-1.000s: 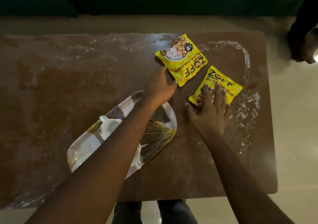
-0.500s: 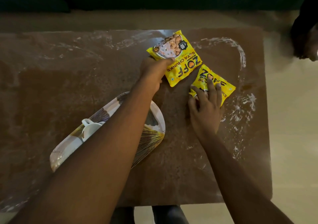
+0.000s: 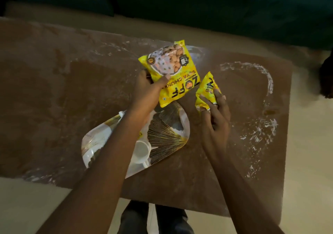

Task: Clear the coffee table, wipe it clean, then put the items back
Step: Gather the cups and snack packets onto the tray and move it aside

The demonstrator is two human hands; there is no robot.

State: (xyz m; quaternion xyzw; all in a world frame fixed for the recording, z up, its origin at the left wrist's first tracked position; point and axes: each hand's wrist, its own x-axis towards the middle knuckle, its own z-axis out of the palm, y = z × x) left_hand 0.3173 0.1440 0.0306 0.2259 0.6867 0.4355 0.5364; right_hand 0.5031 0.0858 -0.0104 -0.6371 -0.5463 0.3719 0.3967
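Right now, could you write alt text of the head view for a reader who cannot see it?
A person's left hand grips a large yellow snack packet and the right hand pinches a smaller packet over a brown coffee table streaked white, near a patterned tray holding a white cup.

A dark green sofa (image 3: 198,8) spans the far side. Pale floor (image 3: 310,161) lies before the sofa; a dark, unclear shape (image 3: 327,77) sits by its right end.
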